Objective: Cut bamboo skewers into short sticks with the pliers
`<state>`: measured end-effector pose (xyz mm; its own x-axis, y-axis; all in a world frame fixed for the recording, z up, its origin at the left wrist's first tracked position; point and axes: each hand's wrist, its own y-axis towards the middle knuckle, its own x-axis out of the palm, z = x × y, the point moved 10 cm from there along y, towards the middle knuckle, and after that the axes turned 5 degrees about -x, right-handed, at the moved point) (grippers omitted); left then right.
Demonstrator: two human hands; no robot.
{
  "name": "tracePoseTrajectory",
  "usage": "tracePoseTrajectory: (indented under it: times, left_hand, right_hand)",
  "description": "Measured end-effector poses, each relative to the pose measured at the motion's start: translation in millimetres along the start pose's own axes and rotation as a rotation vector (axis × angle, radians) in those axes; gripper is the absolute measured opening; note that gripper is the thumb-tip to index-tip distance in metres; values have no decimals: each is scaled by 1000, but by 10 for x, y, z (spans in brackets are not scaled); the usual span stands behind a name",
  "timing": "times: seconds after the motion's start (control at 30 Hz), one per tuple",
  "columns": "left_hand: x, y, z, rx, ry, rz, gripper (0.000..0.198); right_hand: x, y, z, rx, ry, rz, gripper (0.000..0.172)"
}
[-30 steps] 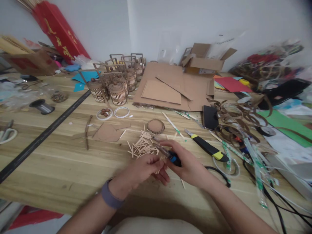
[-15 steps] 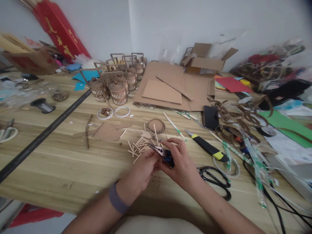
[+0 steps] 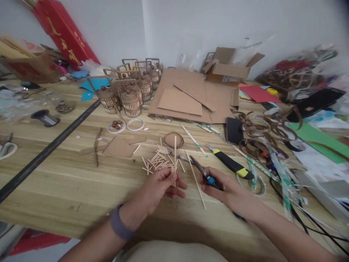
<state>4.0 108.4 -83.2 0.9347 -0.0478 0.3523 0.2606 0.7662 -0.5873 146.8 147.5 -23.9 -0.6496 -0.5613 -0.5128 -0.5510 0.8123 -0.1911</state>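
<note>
Between thumb and fingers, my left hand (image 3: 160, 189) pinches several thin wooden sticks (image 3: 175, 154), one long and the others short, pointing upward. My right hand (image 3: 226, 189) is wrapped round blue-handled pliers (image 3: 208, 177), whose jaws point up and left. A long stick (image 3: 195, 178) lies on the table between the hands. Just beyond my left hand is a loose pile of short cut sticks (image 3: 156, 160). Behind the pile sits a round cardboard disc (image 3: 173, 140) with a dark woven rim.
Several small lidded baskets (image 3: 131, 102) stand at the back left, beside stacked cardboard (image 3: 180, 100). Right of my hands lie a utility knife (image 3: 230, 162), a phone (image 3: 234, 130) and curled brown strips (image 3: 259, 127). A wire spool (image 3: 45, 118) is at the left.
My right hand has moved right with the pliers, away from the left hand. The left hand still holds sticks, its lower fingers now spread. The long stick on the table now shows between them.
</note>
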Motion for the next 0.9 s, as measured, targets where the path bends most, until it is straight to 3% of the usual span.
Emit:
tracePoseTrajectory:
  times: [0.13,0.33,0.63,0.9]
  left_hand:
    - [17,-18,-16,-30,-20,1,36]
    - [72,-49,-36,-51,18,-40,38]
    - [211,-116,-88,-69,134,-122,40]
    - [286,-139,-114,-112,173,-174,47]
  right_hand:
    - [35,-58,35,55,94,-46,15]
    - [220,-124,99,141,125,-221,12]
    - [330,-33,2,114,143,-278,13]
    - [492,-35,73,247,226,-399,17]
